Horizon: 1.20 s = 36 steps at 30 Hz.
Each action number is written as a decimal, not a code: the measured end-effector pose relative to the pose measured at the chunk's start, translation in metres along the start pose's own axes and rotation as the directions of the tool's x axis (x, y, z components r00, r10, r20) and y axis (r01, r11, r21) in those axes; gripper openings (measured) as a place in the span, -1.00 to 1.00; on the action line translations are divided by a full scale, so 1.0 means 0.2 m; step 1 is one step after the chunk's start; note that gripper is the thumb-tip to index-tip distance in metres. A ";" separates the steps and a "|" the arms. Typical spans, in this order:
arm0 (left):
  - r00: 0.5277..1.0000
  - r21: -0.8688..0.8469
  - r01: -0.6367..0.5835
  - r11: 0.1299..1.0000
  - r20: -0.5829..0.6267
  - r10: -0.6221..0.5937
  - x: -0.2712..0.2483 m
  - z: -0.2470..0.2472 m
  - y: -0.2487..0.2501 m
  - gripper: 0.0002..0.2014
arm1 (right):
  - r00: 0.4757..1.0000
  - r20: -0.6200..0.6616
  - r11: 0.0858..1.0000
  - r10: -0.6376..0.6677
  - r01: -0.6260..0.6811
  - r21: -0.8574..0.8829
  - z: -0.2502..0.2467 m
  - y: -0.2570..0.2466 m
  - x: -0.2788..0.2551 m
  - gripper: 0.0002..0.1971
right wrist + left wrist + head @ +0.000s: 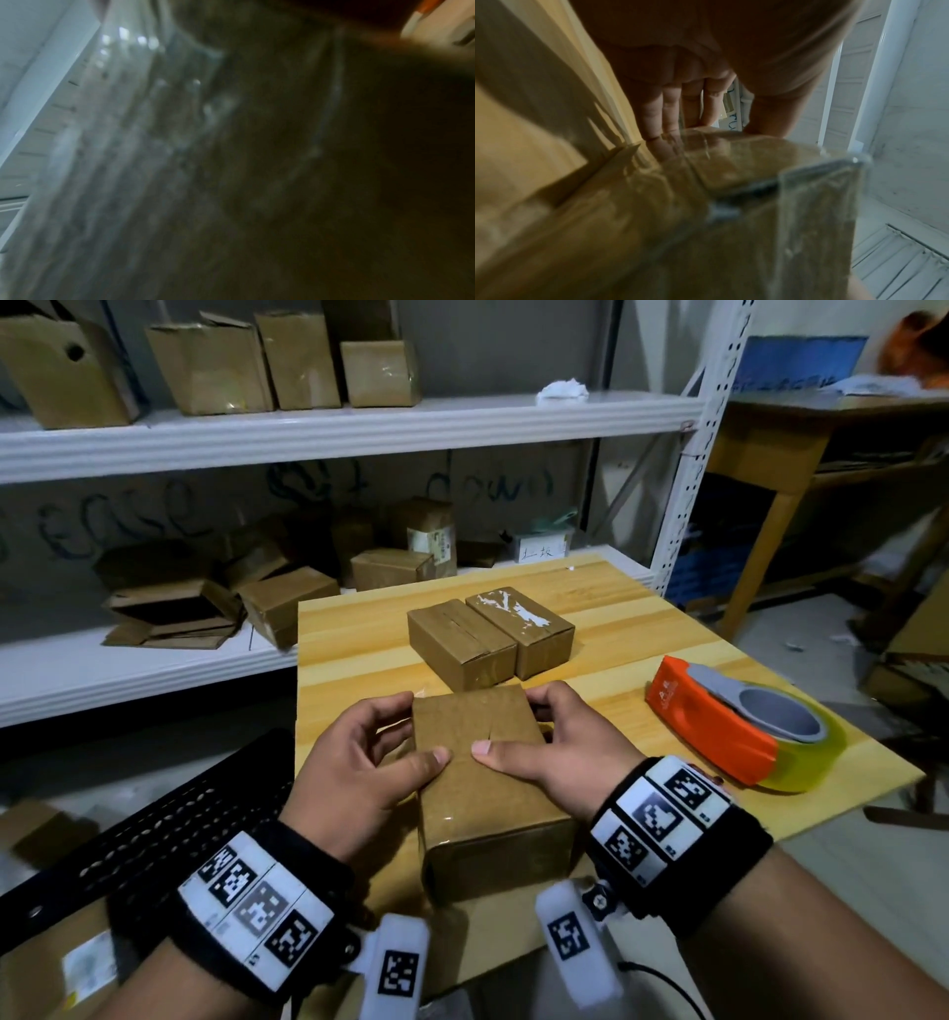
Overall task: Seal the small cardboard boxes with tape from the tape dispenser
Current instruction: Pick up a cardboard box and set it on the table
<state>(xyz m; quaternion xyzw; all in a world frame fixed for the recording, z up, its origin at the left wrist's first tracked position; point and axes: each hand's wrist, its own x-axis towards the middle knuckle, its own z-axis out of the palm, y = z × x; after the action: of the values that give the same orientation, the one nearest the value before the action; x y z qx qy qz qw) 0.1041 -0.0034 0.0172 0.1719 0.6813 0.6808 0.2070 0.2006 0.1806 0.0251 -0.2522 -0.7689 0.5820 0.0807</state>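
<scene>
Item: small cardboard box (482, 778), held at table's (359, 629) 6 o'clock edge.

My left hand (359, 762) and right hand (560, 757) clasp its sides, fingers curled round the far corners, thumbs pressing the glossy taped top. Likely light, stiff-walled, slick over tape; best gripped on bare side walls. Tape dispenser (729, 721) at 3 o'clock; two more boxes (488, 634) at 12.

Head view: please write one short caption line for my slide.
Both hands, left and right, hold a small cardboard box on the wooden table; the orange tape dispenser lies unused beside it.
</scene>
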 end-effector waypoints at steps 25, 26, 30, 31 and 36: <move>1.000 0.047 -0.001 0.999 -0.016 0.002 -0.04 0.02 0.03 -0.26 | 0.997 -0.076 1.000 -0.001 0.001 0.004 0.02 -0.02 0.01 -0.64; 1.000 0.050 0.000 0.999 -0.016 0.001 -0.04 0.02 0.03 -0.26 | 0.997 -0.080 1.000 -0.001 0.002 0.007 0.02 -0.02 0.01 -0.64; 1.000 0.055 0.009 0.998 -0.027 -0.008 -0.05 0.02 0.04 -0.27 | 0.997 -0.079 1.000 -0.006 0.007 0.010 0.02 -0.02 0.00 -0.64; 1.000 0.058 0.012 0.998 -0.030 -0.010 -0.05 0.02 0.04 -0.27 | 0.997 -0.080 1.000 -0.005 0.006 0.009 0.02 -0.02 0.00 -0.63; 0.999 0.054 0.026 0.998 -0.031 -0.024 -0.05 0.03 0.04 -0.36 | 0.996 -0.088 1.000 -0.014 0.014 0.000 0.02 -0.02 0.01 -0.61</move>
<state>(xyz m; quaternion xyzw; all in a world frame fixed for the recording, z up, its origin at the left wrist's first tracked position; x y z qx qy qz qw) 0.1146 -0.0037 0.0257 0.1585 0.7049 0.6617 0.2003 0.1959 0.1780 0.0264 -0.2720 -0.7663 0.5699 0.1186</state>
